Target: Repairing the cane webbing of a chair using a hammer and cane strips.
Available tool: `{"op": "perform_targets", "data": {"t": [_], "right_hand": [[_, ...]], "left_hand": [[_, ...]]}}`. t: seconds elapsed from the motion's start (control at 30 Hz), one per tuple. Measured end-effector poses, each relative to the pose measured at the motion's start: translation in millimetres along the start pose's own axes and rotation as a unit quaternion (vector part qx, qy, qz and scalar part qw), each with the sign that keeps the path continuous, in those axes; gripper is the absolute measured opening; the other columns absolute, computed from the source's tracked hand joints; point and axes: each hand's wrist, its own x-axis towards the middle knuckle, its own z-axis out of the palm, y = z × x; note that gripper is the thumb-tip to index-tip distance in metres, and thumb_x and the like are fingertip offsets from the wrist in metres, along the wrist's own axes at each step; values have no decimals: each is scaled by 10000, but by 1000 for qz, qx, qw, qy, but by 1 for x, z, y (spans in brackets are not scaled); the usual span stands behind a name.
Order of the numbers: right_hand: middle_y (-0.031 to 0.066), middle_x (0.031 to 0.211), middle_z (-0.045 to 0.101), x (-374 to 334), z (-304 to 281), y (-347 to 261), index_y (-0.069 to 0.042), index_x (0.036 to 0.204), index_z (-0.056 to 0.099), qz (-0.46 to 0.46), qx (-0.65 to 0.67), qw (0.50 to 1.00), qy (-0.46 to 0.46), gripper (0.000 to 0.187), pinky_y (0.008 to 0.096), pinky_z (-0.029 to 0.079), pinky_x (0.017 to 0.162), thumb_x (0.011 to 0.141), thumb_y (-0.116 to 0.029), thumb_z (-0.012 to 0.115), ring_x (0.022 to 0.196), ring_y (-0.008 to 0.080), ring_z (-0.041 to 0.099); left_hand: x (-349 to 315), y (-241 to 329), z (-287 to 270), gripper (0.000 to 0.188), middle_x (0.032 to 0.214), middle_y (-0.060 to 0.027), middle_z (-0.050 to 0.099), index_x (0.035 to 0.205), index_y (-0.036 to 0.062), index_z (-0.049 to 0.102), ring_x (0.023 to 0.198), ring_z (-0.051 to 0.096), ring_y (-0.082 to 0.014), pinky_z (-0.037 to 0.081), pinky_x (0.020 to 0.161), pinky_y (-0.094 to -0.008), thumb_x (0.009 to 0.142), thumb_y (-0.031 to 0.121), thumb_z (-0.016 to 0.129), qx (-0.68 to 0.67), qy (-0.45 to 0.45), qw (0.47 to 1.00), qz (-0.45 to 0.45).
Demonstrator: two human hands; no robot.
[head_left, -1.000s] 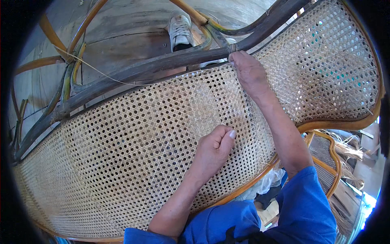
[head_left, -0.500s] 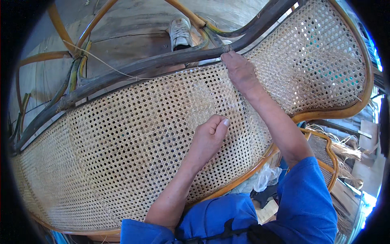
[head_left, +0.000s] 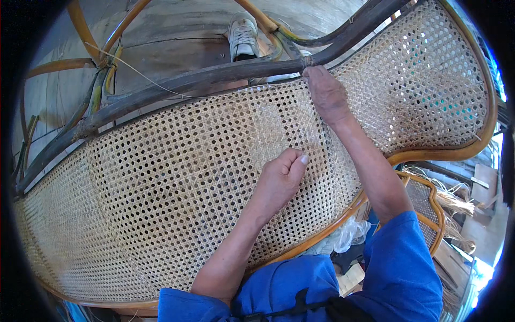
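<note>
A long woven cane panel (head_left: 177,172) with open holes stretches across the view, part of a rattan furniture frame. My left hand (head_left: 284,174) is closed in a fist over the middle of the weave, thumb laid on top; whatever its fingers hold is hidden. At the panel's far edge, my right hand (head_left: 327,96) is closed, its fingertips beside the dark wooden rail (head_left: 236,70) near a wrapped joint. What those fingertips grip cannot be made out. A thin pale cane strand (head_left: 140,75) trails from the branching poles at the upper left to the panel's far edge.
Bent rattan poles (head_left: 83,32) rise beyond the rail. A person's foot in a white shoe (head_left: 244,37) is on the wooden floor there. At the right stand a smaller cane-panelled piece (head_left: 426,206) and bundles of loose cane strips (head_left: 455,206). A clear plastic bag (head_left: 351,235) lies near my right elbow.
Both hands appear slightly further right in the picture, while the frame and shoe have also shifted a little in view. Both hands stay closed.
</note>
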Motion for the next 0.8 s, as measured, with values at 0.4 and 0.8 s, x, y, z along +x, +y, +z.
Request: {"op": "perform_targets", "data": {"t": [0.4,0.8], "right_hand": [[140,857,563,-2,2,3,-56,937,550,-13,-37,999,-9,119,408,500,712,837,-41,489,824,324,596],[116,834,547,-4,3,3,-46,905,544,-40,-90,995,-4,58,363,502,657,848,-56,552,783,276,582]], "left_hand": [[2,-4,0,265,727,-96,597,981,-3,594,664,545,-139,457,654,-299,948,244,504,-2,2,1000,19],[1,-1,-1,257,695,-93,585,944,-5,581,637,519,-132,447,634,-306,949,241,505,-9,-2,1000,16]]}}
